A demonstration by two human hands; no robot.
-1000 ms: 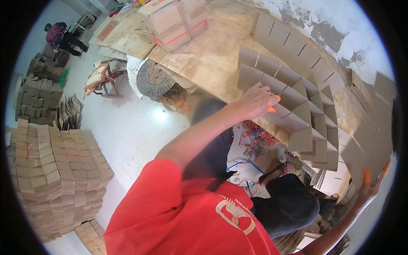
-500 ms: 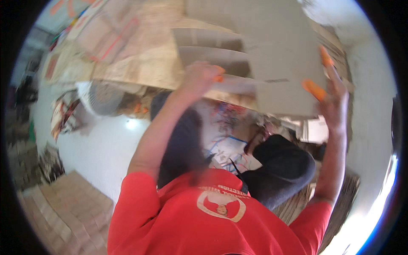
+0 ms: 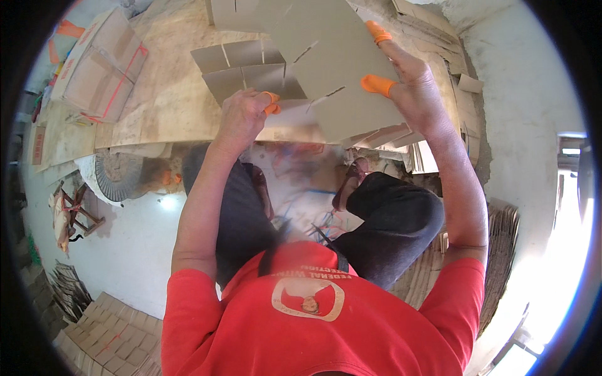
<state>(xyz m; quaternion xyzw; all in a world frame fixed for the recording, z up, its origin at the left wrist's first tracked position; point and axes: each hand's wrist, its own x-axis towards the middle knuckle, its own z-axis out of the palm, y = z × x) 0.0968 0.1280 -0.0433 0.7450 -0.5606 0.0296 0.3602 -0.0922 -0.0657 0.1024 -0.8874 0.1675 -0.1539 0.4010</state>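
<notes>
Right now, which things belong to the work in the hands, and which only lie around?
In the work:
- large grey slotted cardboard sheet, held by left hand and right hand
- grey cardboard divider grid

Lying around:
- brown strapped cardboard boxes
- round fan
- stacked flat cardboard pieces

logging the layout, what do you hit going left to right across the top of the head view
strapped carton → slotted strips → left hand → grey slotted sheet → right hand → white wall
</notes>
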